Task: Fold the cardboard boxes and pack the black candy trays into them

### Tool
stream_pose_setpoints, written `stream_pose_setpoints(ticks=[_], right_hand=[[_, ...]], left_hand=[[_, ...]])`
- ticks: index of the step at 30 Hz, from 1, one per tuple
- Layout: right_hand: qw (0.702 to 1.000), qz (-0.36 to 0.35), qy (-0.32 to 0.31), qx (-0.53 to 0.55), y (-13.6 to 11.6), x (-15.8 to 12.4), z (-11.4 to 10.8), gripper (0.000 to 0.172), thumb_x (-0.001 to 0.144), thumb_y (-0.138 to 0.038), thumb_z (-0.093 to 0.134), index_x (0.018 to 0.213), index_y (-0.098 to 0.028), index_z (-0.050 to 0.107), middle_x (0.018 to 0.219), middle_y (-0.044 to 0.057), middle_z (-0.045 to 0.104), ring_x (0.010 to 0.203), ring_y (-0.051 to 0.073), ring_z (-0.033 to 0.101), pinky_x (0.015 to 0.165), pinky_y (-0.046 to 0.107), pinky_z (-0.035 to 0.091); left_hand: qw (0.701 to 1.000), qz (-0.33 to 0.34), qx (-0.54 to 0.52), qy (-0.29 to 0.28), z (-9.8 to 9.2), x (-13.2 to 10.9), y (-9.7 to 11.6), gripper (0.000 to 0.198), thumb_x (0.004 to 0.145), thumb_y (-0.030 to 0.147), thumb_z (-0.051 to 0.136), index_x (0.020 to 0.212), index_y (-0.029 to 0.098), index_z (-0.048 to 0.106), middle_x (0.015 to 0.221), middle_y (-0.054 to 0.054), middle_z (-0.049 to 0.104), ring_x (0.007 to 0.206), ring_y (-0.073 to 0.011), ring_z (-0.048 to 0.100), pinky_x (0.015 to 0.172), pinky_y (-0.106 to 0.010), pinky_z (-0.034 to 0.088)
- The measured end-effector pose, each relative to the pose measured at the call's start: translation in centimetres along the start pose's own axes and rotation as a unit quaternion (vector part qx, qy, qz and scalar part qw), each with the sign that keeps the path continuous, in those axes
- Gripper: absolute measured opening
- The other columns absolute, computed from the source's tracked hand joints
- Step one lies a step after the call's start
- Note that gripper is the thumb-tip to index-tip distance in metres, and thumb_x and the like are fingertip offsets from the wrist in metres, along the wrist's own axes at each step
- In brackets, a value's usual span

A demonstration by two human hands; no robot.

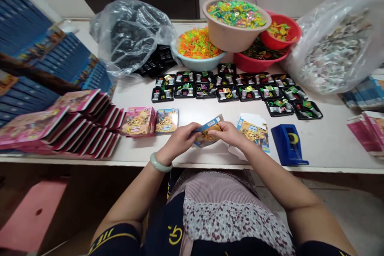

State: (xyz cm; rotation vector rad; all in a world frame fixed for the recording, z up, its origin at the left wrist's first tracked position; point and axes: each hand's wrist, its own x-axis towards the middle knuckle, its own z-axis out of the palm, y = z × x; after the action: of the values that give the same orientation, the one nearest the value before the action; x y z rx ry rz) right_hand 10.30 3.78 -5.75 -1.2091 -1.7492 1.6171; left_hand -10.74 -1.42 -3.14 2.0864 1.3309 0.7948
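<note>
A small blue printed cardboard box (207, 134) is held above the front of the table, its barcode side tilted up. My left hand (188, 135) grips its left end, and my right hand (227, 132) has its fingers on the right end. Just right of my right hand lies another blue box (254, 133) with a white flap showing. To the left stand a flat blue box (167, 121) and a stack of pink boxes (139, 121). Behind my hands sit several black trays (227, 93) filled with small wrapped sweets and colourful pieces.
A blue tape dispenser (288, 146) stands at the right front. Stacked pink boxes (87, 128) and blue boxes (60, 56) fill the left. Along the back are a beige basin (237, 34), a light blue basin (199, 63), red basins (258, 65) and clear plastic bags (135, 32).
</note>
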Motion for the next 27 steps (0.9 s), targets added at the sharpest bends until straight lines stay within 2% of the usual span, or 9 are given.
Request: stream_pose_setpoints(ticks=[3,8,11,15,18,21,25,27], right_hand=[[1.0,-0.003,0.007,-0.027,0.5,0.1,0.4,0.029,0.068,-0.046,0.068,0.067,-0.017,0.064,0.06,-0.003,0.057,0.061,0.014,0.052,0.058,0.026,0.042],[0.994,0.009,-0.079,0.072,0.8,0.0,0.7,0.038,0.066,-0.048,0.073,0.086,-0.016,0.072,0.079,0.002,0.071,0.074,0.018,0.062,0.071,0.032,0.05],[0.99,0.03,-0.117,0.075,0.6,-0.1,0.8,0.039,0.064,-0.048,0.075,0.087,-0.016,0.073,0.081,0.002,0.072,0.075,0.019,0.064,0.073,0.033,0.051],[0.994,0.011,-0.109,0.016,0.2,-0.3,0.6,0.031,0.069,-0.046,0.072,0.083,-0.019,0.074,0.077,0.0,0.071,0.074,0.019,0.062,0.073,0.033,0.05],[0.993,0.001,-0.117,-0.006,-0.1,0.0,0.6,0.03,0.072,-0.046,0.068,0.081,-0.019,0.075,0.074,0.0,0.071,0.07,0.018,0.061,0.072,0.033,0.049],[0.991,-0.003,-0.126,-0.034,-0.3,0.7,1.0,0.03,0.076,-0.046,0.063,0.079,-0.018,0.073,0.07,-0.001,0.069,0.069,0.018,0.061,0.072,0.034,0.049],[0.989,-0.045,-0.132,-0.051,-0.7,0.6,1.7,0.028,0.081,-0.04,0.058,0.094,-0.018,0.071,0.088,0.003,0.072,0.083,0.021,0.065,0.081,0.037,0.051],[0.99,-0.094,-0.075,-0.075,-0.9,-0.6,1.9,0.028,0.084,-0.036,0.057,0.104,-0.02,0.068,0.102,0.006,0.071,0.095,0.023,0.065,0.088,0.04,0.05]], left_hand=[[1.0,0.021,0.023,0.001,-0.1,-0.4,-0.4,0.027,0.089,0.015,0.049,0.113,0.021,0.059,0.105,-0.006,0.069,0.093,-0.0185,0.067,0.081,-0.031,0.053],[0.998,0.045,0.041,0.009,-0.1,-1.0,-1.3,0.03,0.091,0.019,0.048,0.12,0.02,0.058,0.114,-0.009,0.068,0.103,-0.0211,0.066,0.089,-0.038,0.055],[0.998,0.051,0.03,0.014,0.0,-1.2,-1.5,0.031,0.092,0.019,0.048,0.121,0.02,0.057,0.115,-0.009,0.067,0.105,-0.0202,0.065,0.093,-0.039,0.054],[0.996,0.073,0.045,0.005,0.1,-1.3,-1.3,0.033,0.093,0.023,0.05,0.125,0.019,0.055,0.126,-0.013,0.062,0.119,-0.024,0.059,0.1,-0.046,0.05],[0.997,0.068,0.043,-0.007,-0.1,-1.4,-1.4,0.039,0.092,0.029,0.055,0.13,0.02,0.052,0.128,-0.014,0.06,0.119,-0.0253,0.058,0.101,-0.047,0.05],[0.997,0.063,0.041,0.008,0.0,-1.5,-1.8,0.045,0.089,0.03,0.06,0.132,0.022,0.05,0.128,-0.013,0.06,0.119,-0.0253,0.059,0.102,-0.046,0.049],[0.996,0.036,0.068,0.053,0.7,-2.0,-2.4,0.038,0.091,0.024,0.054,0.13,0.022,0.053,0.119,-0.011,0.066,0.109,-0.0228,0.064,0.094,-0.043,0.053],[0.996,0.005,0.053,0.078,1.0,-2.4,-2.7,0.035,0.091,0.025,0.054,0.125,0.022,0.057,0.114,-0.01,0.069,0.103,-0.0219,0.066,0.092,-0.041,0.055]])
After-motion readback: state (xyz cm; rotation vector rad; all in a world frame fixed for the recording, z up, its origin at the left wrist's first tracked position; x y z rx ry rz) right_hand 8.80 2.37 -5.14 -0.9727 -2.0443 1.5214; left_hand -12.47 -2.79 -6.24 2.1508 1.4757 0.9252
